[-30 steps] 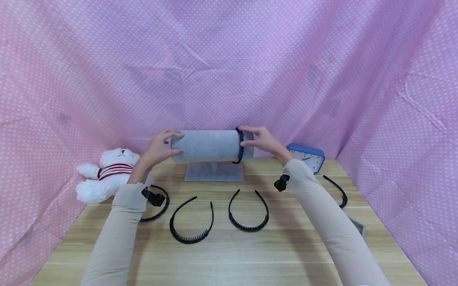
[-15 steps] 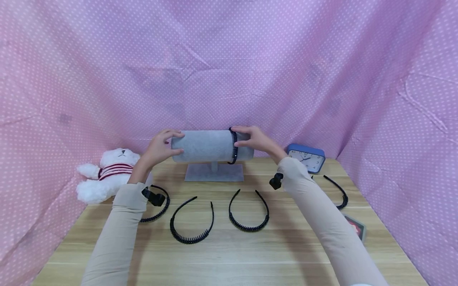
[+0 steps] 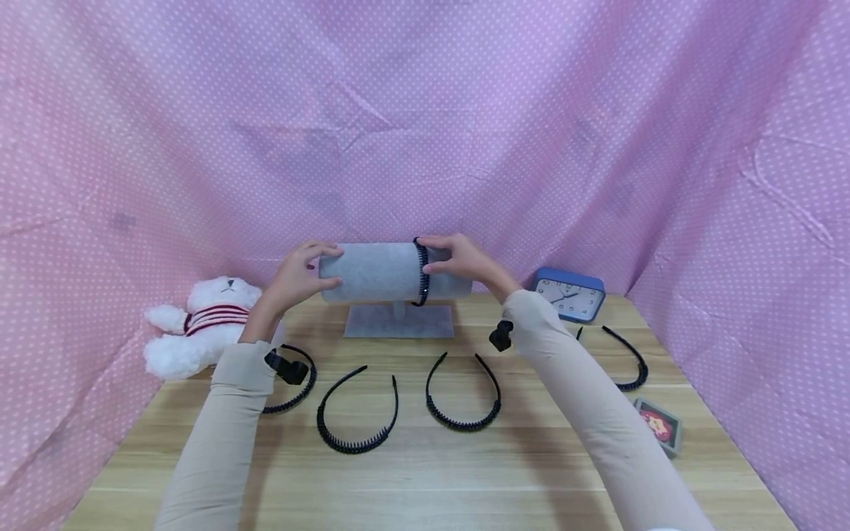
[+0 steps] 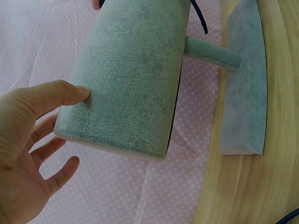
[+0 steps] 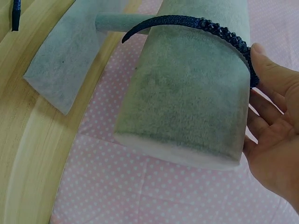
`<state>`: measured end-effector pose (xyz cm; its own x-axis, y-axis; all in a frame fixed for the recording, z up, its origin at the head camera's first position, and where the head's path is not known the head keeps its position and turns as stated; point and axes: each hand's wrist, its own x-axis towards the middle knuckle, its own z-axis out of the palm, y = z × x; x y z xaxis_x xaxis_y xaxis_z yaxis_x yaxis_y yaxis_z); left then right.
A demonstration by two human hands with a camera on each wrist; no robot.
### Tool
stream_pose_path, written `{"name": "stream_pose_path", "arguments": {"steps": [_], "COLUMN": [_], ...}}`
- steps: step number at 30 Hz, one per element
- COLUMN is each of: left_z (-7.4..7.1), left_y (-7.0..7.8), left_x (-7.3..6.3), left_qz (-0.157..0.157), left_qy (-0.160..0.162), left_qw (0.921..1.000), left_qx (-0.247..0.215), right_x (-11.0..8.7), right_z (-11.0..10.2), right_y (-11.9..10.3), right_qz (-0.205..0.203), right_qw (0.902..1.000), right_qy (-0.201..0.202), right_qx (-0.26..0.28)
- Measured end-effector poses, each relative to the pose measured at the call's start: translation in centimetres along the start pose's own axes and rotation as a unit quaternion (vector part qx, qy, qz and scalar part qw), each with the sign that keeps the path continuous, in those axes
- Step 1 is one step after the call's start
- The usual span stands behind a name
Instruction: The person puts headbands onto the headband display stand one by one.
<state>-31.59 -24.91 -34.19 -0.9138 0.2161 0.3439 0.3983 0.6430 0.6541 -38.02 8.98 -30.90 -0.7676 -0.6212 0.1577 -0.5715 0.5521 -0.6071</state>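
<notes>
A grey plush cylinder on a T-shaped display stand (image 3: 368, 273) rises at the back of the table. Around the cylinder, right of its middle, sits a black toothed headband (image 3: 423, 273) with its open ends pointing down. My right hand (image 3: 458, 258) holds this headband by its top, thumb in front against the band (image 5: 219, 30); the fingers reach behind. My left hand (image 3: 299, 273) grips the left end of the cylinder. In the left wrist view its thumb (image 4: 60, 95) presses the plush, while the lower fingers spread below the end.
Two headbands lie in front of the stand, one left (image 3: 355, 446) and one right (image 3: 462, 425). Another headband (image 3: 292, 404) is partly behind my left forearm, and one more (image 3: 631, 346) lies right. A white teddy bear (image 3: 215, 324), a blue clock (image 3: 571, 295) and a small framed piece (image 3: 659, 426) stand around.
The headband on the cylinder has slid left, from near its right end toward the middle, together with my right hand. My left hand has stayed on the left end.
</notes>
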Motion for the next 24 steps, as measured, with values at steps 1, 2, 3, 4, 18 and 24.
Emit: {"name": "stream_pose_path", "arguments": {"steps": [1,2,3,4,18,24], "left_z": [0.0,0.0,0.0,0.0,0.0,0.1], "left_y": [0.0,0.0,0.0,0.0,0.0,-0.1], "left_x": [0.0,0.0,0.0,0.0,0.0,0.0], "left_qz": [0.001,0.001,0.001,0.001,0.008,0.012], "left_qy": [0.001,0.001,0.002,0.002,0.01,0.009], "left_qw": [1.0,1.0,1.0,1.0,0.9999,0.9999], "left_qx": [0.0,0.001,0.001,0.002,0.004,-0.001], "right_x": [0.1,0.1,0.2,0.3,1.7,2.2], "right_z": [0.0,0.0,0.1,0.1,1.2,1.7], "right_y": [-0.1,-0.2,-0.3,-0.4,-1.4,-1.6], "right_qz": [0.0,-0.002,-0.003,-0.005,-0.014,-0.001], "right_qw": [1.0,1.0,1.0,1.0,0.9994,0.9994], "right_qy": [-0.001,-0.002,-0.004,-0.005,-0.028,-0.029], "right_qx": [0.0,0.002,0.003,0.005,0.013,0.021]}}
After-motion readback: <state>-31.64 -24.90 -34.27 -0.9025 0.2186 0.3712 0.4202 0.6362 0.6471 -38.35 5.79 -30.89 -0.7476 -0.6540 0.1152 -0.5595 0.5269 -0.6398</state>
